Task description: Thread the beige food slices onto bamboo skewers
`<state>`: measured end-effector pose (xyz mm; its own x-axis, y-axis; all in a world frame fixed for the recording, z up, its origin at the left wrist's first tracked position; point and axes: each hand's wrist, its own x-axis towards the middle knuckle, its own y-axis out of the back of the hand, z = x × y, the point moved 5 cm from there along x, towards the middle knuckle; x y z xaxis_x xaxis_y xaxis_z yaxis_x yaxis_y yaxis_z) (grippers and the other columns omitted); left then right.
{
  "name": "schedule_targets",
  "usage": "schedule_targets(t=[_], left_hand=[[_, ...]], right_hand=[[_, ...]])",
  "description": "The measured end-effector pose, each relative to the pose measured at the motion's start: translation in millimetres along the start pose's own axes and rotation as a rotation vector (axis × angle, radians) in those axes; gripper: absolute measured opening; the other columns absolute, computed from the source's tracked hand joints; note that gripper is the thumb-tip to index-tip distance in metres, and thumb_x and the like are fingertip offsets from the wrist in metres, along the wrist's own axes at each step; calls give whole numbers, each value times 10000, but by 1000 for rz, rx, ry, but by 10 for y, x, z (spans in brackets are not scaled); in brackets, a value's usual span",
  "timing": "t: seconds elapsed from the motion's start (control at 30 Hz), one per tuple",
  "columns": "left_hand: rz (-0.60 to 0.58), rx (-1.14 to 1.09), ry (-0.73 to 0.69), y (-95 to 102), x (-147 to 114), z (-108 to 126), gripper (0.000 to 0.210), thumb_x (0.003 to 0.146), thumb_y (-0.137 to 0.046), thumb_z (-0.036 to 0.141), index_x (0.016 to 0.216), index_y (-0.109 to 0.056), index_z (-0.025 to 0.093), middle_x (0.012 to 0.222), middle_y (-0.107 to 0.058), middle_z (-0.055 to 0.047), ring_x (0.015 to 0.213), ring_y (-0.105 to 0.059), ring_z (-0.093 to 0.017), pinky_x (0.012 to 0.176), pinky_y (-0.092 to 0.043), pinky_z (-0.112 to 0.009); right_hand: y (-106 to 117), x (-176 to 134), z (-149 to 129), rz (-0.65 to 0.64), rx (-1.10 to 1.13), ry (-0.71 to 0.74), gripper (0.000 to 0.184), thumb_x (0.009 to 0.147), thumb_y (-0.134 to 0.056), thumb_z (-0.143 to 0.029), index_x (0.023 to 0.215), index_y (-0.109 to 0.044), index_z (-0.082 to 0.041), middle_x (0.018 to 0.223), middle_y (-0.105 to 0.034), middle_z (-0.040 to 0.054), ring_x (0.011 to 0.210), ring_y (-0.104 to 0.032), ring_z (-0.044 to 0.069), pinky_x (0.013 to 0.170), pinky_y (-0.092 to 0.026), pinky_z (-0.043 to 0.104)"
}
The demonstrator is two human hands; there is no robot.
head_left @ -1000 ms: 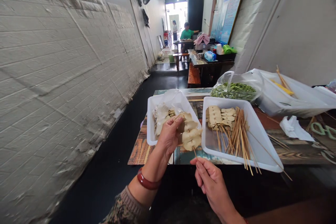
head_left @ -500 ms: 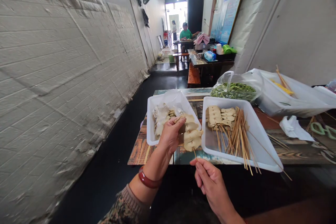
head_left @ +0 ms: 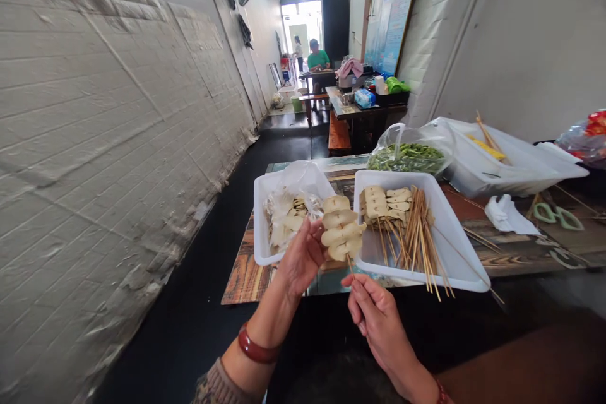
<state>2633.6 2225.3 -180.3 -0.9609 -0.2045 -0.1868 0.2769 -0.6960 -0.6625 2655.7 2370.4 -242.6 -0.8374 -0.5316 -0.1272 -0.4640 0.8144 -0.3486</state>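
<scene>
My right hand (head_left: 379,315) pinches the lower end of a bamboo skewer (head_left: 350,262). Several flat, pale tan food slices (head_left: 341,233) are threaded on it, and their exact kind I cannot make out. Beside the slices, my left hand (head_left: 303,259) is open with its fingers apart, its fingertips near or against their left edge. Behind that hand stands a white tray (head_left: 261,227) with a clear plastic bag (head_left: 286,202) of similar slices. To the right, a second white tray (head_left: 461,259) contains finished-looking skewers of slices (head_left: 376,202) and a bunch of bare bamboo sticks (head_left: 419,240).
A clear bag of green vegetables (head_left: 407,158) and a larger white bin (head_left: 511,170) stand behind the right tray. Crumpled white tissue (head_left: 509,214) and green-handled scissors (head_left: 558,216) lie on the wooden table (head_left: 241,274). Further back, a person in green (head_left: 317,60) sits at another table.
My left hand has loosened from the slices and opened, moving slightly down. The skewer stays in my right hand. The whole view has shifted, so the scene sits further left.
</scene>
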Motion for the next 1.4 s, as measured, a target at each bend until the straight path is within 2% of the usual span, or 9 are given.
schedule_targets(t=[0.1, 0.2, 0.33, 0.47, 0.7, 0.87, 1.23, 1.4], left_hand=[[-53, 31, 42, -44, -110, -187, 465, 672, -809, 481, 1007, -743, 165, 993, -762, -107, 878, -718, -250, 808, -562, -349], [-48, 58, 32, -91, -154, -272, 418, 649, -845, 406, 968, -754, 152, 984, -764, -113, 848, -720, -238, 852, -558, -360], [27, 103, -68, -94, -136, -205, 313, 678, -837, 318, 940, -757, 167, 955, -771, -88, 860, -716, -223, 825, -566, -343], [115, 119, -155, -41, -112, -95, 296, 663, -846, 287, 928, -765, 182, 936, -781, -56, 831, -719, -203, 811, -567, -318], [146, 120, -146, -20, -112, -116, 293, 650, -853, 285, 908, -768, 176, 930, -783, -59, 811, -720, -200, 773, -578, -319], [160, 123, -170, -30, -115, -120, 268, 634, -860, 279, 866, -775, 174, 895, -781, -44, 821, -712, -193, 815, -575, -339], [111, 138, -182, -13, -158, -175, 231, 710, -807, 299, 893, -776, 162, 820, -772, -42, 742, -700, -170, 803, -547, -313], [21, 100, -136, -13, -178, -150, 258, 719, -803, 341, 893, -757, 157, 882, -767, -57, 774, -697, -173, 792, -550, -309]], right_hand=[[-32, 33, -6, -7, 21, 11, 361, 914, -559, -506, 970, -619, -154, 494, -436, -96, 386, -292, 43, 368, -194, 170], [-63, 50, -22, -10, 1, 27, 385, 908, -553, -525, 953, -633, -150, 481, -444, -94, 374, -301, 45, 361, -205, 170], [-91, 51, -52, -48, -55, 0, 448, 882, -551, -574, 939, -660, -143, 488, -480, -83, 356, -330, 42, 359, -236, 168], [-85, 28, -60, -88, -137, 25, 451, 902, -520, -563, 978, -666, -143, 525, -525, -72, 358, -388, 41, 381, -273, 168], [-75, 19, -3, -71, -157, 33, 439, 926, -486, -548, 956, -653, -142, 513, -509, -77, 350, -371, 41, 379, -254, 170], [-104, 11, -18, -64, -153, 25, 419, 930, -487, -542, 943, -644, -154, 512, -500, -79, 358, -376, 47, 383, -259, 175], [-102, 8, 95, -32, -150, 12, 377, 932, -504, -528, 932, -613, -167, 507, -495, -78, 368, -377, 54, 382, -260, 181], [-71, -4, 73, -22, -139, 24, 349, 943, -504, -511, 946, -603, -176, 518, -491, -80, 383, -364, 51, 389, -254, 180]])
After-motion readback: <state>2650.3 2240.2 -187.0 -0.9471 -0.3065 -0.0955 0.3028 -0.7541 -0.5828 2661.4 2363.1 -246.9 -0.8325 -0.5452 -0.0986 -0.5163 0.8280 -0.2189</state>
